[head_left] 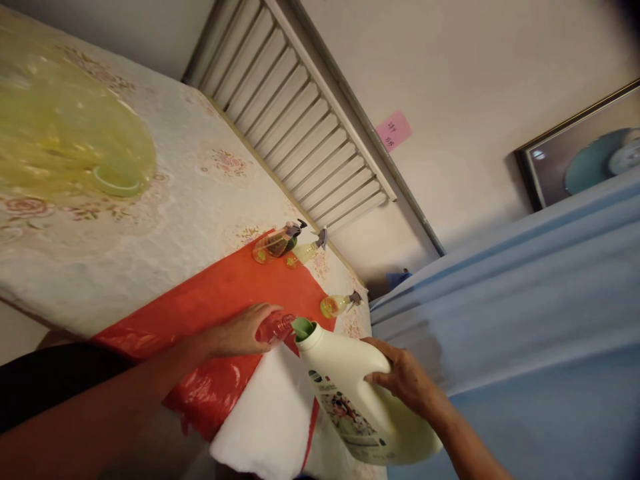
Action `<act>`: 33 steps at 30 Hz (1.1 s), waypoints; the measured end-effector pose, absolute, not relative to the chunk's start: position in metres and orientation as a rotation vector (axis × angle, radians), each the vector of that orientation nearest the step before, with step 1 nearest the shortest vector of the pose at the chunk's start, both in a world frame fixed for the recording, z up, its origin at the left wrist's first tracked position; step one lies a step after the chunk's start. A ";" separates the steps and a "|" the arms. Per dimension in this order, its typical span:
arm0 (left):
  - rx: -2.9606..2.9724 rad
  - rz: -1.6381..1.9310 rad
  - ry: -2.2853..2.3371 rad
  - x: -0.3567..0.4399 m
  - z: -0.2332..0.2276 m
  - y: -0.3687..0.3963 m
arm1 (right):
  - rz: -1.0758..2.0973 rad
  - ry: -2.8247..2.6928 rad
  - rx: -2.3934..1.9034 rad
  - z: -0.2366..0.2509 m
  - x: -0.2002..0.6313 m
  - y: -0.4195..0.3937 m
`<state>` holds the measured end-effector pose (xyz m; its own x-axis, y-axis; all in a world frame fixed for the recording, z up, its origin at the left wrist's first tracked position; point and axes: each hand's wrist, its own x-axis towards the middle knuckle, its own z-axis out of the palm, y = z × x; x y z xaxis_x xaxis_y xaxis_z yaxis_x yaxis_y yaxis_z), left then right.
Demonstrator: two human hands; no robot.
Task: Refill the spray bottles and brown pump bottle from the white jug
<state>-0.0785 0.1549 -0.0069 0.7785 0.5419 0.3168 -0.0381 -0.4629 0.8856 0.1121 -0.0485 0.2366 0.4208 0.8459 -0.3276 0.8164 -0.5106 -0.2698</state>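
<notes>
My left hand point(241, 331) is wrapped round a small clear bottle point(277, 329), which looks pinkish over the red sheet; its open neck faces right. My right hand point(407, 375) grips a large cream-coloured detergent jug point(340, 363) by its handle side. The jug is tilted, and its green pouring spout point(303, 328) is right at the small bottle's neck. Whether liquid is flowing I cannot tell. Beneath both hands lie a red plastic sheet point(200, 300) and a folded white towel point(267, 410).
Several bottles stand at the sheet's far side: a pump bottle point(273, 247), a spray bottle point(301, 255) and another spray bottle point(334, 306). A yellow plastic bag point(65, 133) lies on the flowered tablecloth point(185, 193). Behind are a slatted rail point(300, 113) and a blue curtain point(500, 320).
</notes>
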 end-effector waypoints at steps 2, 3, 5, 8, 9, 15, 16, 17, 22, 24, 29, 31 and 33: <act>1.942 0.713 0.382 -0.078 -0.007 0.155 | 0.659 -1.524 -2.583 0.237 0.112 -0.049; 1.938 0.711 0.381 -0.078 -0.007 0.155 | 0.662 -1.524 -2.580 0.237 0.111 -0.049; 1.933 0.707 0.373 -0.077 -0.008 0.155 | 0.674 -1.524 -2.568 0.238 0.110 -0.048; 1.933 0.700 0.362 -0.077 -0.008 0.155 | 0.663 -1.527 -2.576 0.239 0.109 -0.047; 1.933 0.698 0.360 -0.077 -0.008 0.155 | 0.651 -1.527 -2.587 0.239 0.108 -0.047; 1.931 0.704 0.356 -0.078 -0.008 0.155 | 0.640 -1.541 -2.612 0.240 0.108 -0.047; 1.931 0.705 0.357 -0.078 -0.008 0.155 | 0.647 -1.544 -2.606 0.240 0.108 -0.047; 1.929 0.708 0.360 -0.078 -0.009 0.155 | 0.657 -1.548 -2.597 0.240 0.108 -0.048; 1.934 0.717 0.363 -0.077 -0.009 0.155 | 0.665 -1.571 -2.580 0.240 0.110 -0.047; 1.951 0.710 0.358 -0.077 -0.008 0.156 | 0.664 -1.561 -2.590 0.240 0.110 -0.047; 1.955 0.720 0.352 -0.078 -0.008 0.156 | 0.662 -1.536 -2.600 0.241 0.107 -0.047; 1.952 0.709 0.353 -0.077 -0.008 0.156 | 0.663 -1.549 -2.594 0.242 0.107 -0.047; 1.945 0.704 0.352 -0.077 -0.009 0.156 | 0.656 -1.563 -2.596 0.243 0.106 -0.047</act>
<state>-0.0772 0.1559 -0.0087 0.7884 0.5240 0.3224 -0.0560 -0.4607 0.8858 0.1064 -0.0468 0.2426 0.4023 0.8526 -0.3334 0.8353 -0.4909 -0.2475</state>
